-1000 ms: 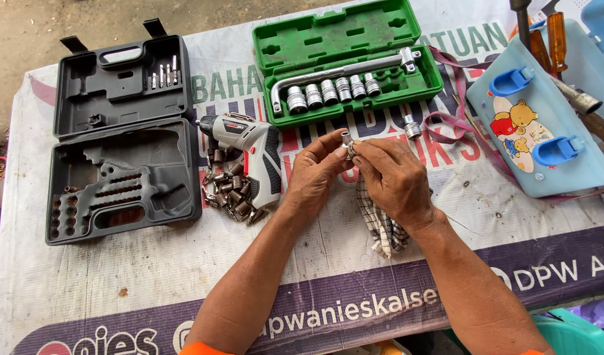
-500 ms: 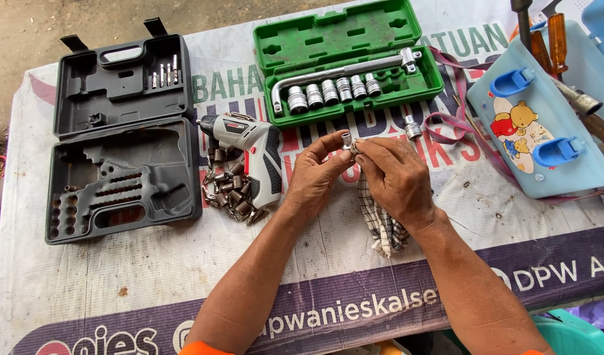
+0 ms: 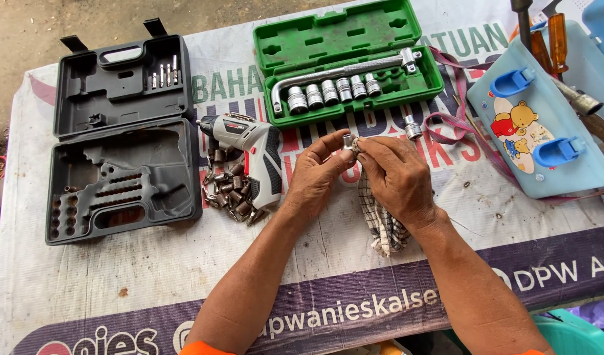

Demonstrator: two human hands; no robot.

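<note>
— Left hand (image 3: 313, 179)?
— Closed on a small silver socket (image 3: 346, 141), pinched upright between thumb and fingertips, just above the counter (image 3: 118, 276).
— Right hand (image 3: 397, 179)?
— Gripping a checked cloth (image 3: 380, 223), bunched at the fingertips and pressed against the socket's right side (rest of the cloth hanging down under the palm to the counter).
— So the socket sits where?
— Between both sets of fingertips, raised, just in front of the green socket case (image 3: 344, 59).
— Around the hands?
— Left of them, a grey cordless screwdriver (image 3: 252, 154) lying on a heap of dark bits (image 3: 226, 194); further left, an open grey tool case (image 3: 118, 131). A loose socket (image 3: 412, 127) near the green case's front edge. Well right, a light blue plastic box (image 3: 545, 125) with a bear picture.
</note>
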